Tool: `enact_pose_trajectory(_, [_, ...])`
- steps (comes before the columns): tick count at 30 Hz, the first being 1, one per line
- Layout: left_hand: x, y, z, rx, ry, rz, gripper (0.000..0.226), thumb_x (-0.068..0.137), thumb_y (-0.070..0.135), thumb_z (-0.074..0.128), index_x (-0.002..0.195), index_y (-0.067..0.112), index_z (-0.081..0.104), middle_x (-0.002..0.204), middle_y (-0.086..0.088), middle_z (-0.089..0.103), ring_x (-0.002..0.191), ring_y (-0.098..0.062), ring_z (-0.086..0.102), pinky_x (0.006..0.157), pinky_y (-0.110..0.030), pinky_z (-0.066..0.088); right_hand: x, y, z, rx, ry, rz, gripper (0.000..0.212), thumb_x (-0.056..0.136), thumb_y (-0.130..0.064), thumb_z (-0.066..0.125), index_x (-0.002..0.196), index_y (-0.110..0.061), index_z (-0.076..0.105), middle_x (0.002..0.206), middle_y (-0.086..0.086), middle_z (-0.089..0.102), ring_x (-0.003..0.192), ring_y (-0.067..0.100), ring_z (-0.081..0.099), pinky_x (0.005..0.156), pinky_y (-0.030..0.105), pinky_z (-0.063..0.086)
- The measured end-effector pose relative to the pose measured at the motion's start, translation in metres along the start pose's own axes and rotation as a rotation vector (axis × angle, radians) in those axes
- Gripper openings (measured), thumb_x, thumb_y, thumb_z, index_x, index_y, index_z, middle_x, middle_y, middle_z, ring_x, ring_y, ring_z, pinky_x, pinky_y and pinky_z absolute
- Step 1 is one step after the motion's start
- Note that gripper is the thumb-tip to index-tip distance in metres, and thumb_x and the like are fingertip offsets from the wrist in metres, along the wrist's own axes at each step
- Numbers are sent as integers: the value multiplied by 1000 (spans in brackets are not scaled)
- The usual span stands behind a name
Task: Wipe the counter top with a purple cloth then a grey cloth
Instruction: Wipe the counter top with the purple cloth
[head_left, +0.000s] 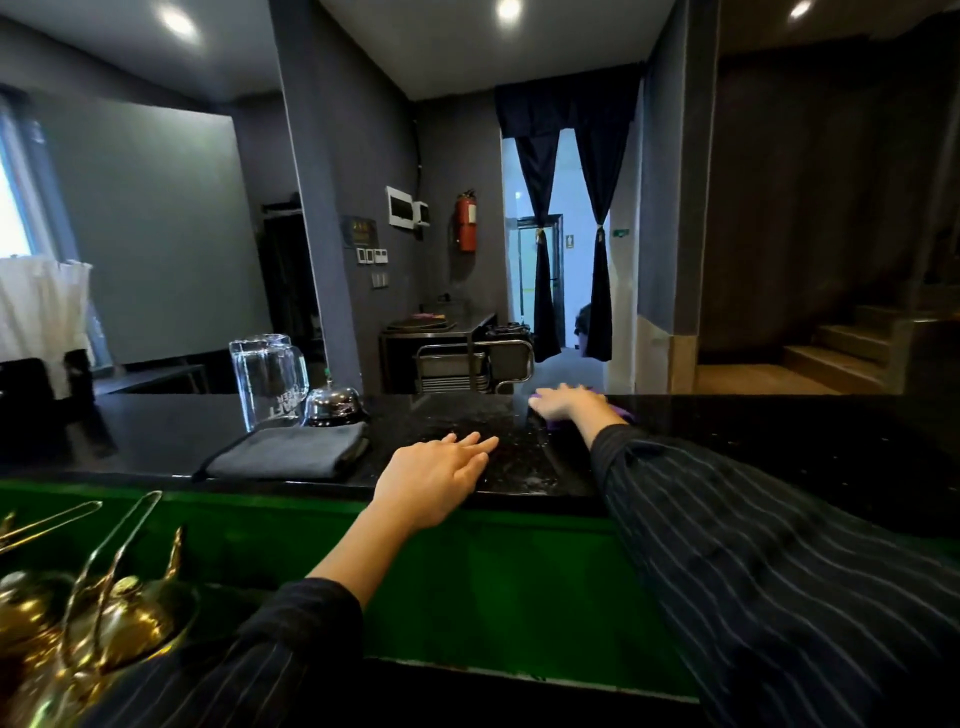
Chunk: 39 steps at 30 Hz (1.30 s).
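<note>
My right hand (565, 402) presses flat on the purple cloth (621, 414) near the far edge of the black speckled counter top (779, 441); only slivers of the cloth show around the hand. Wet smears glisten on the counter between my hands. My left hand (436, 480) rests on the counter's near edge, fingers spread, holding nothing. The grey cloth (291, 451) lies folded on the counter to the left of my left hand.
A clear glass mug (267, 379) and a chrome service bell (332, 408) stand just behind the grey cloth. Brass-coloured kettles and tongs (78, 613) sit below the counter at lower left. A green panel (493, 587) runs under the counter's edge.
</note>
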<state>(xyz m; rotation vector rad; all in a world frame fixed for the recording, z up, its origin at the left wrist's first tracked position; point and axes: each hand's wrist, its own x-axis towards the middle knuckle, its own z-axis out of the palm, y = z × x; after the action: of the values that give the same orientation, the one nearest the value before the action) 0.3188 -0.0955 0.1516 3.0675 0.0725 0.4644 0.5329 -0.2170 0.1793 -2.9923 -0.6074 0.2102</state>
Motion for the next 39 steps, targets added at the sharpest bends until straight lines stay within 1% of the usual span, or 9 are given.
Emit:
enact_pose_trajectory(6, [-3, 4, -5, 22, -13, -15, 43, 102, 38, 22, 143, 45, 31, 153, 7, 34, 139, -18, 36, 100, -37, 38, -27, -94, 5, -54, -101, -413, 53, 105, -44, 17, 155, -29, 13, 165, 6, 1, 151, 34, 0, 120, 52, 0])
enact_pose_trajectory(11, [-15, 8, 8, 11, 256, -60, 38, 99, 41, 28, 129, 48, 50, 134, 12, 57, 120, -12, 56, 85, -33, 45, -41, -65, 1, 11, -177, -515, 50, 106, -41, 19, 155, -32, 14, 165, 8, -1, 151, 31, -4, 119, 45, -4])
enact_pose_trajectory(18, [-13, 15, 13, -48, 338, -198, 39, 100, 37, 24, 120, 30, 57, 113, -1, 69, 101, -29, 64, 79, -39, 47, -29, -23, 12, 8, 107, 45, 56, 100, -47, 24, 154, -33, 20, 164, 5, 12, 150, 33, 10, 118, 56, 11])
enact_pose_trajectory(20, [-12, 17, 12, -86, 365, -217, 38, 100, 35, 23, 117, 26, 55, 109, -5, 68, 99, -32, 64, 77, -40, 46, -44, -47, 16, 20, 98, 28, 55, 100, -46, 25, 154, -33, 20, 164, 5, 11, 150, 33, 8, 117, 56, 11])
enact_pose_trajectory(24, [-17, 20, 13, -66, 402, -232, 71, 87, 43, 3, 139, 16, 42, 147, -7, 43, 138, -22, 36, 106, -42, 36, -91, -82, 21, 4, -14, -349, 54, 103, -47, 24, 155, -34, 13, 165, -1, 2, 152, 26, 3, 120, 55, 7])
enact_pose_trajectory(27, [-32, 19, 18, -82, 385, -283, 79, 87, 53, 5, 143, 8, 38, 151, -13, 37, 142, -27, 30, 114, -45, 24, -116, -68, 24, -17, -24, -465, 51, 104, -43, 26, 153, -39, 16, 165, -1, 4, 152, 26, 4, 120, 55, 7])
enact_pose_trajectory(31, [-60, -3, 22, 18, 303, -163, 81, 87, 63, 3, 135, 13, 46, 140, -7, 50, 133, -26, 42, 115, -42, 20, -127, -4, 17, 19, 8, -292, 49, 104, -36, 22, 153, -38, 19, 164, 5, 9, 151, 30, 11, 119, 57, 9])
enact_pose_trajectory(34, [-66, -17, 18, 35, 209, -87, 79, 85, 62, 6, 141, 15, 37, 147, -5, 40, 138, -23, 32, 117, -39, 14, -129, 40, 15, 70, 89, -23, 52, 102, -44, 18, 153, -38, 21, 164, 0, 12, 151, 28, 10, 120, 52, 8])
enact_pose_trajectory(39, [-57, -17, 18, -104, 186, -137, 53, 99, 44, 32, 144, 17, 31, 150, -3, 35, 141, -20, 26, 117, -37, 8, -127, 3, 19, 32, 185, 372, 56, 97, -39, 39, 149, -21, 34, 160, 14, 21, 147, 37, 16, 117, 56, 14])
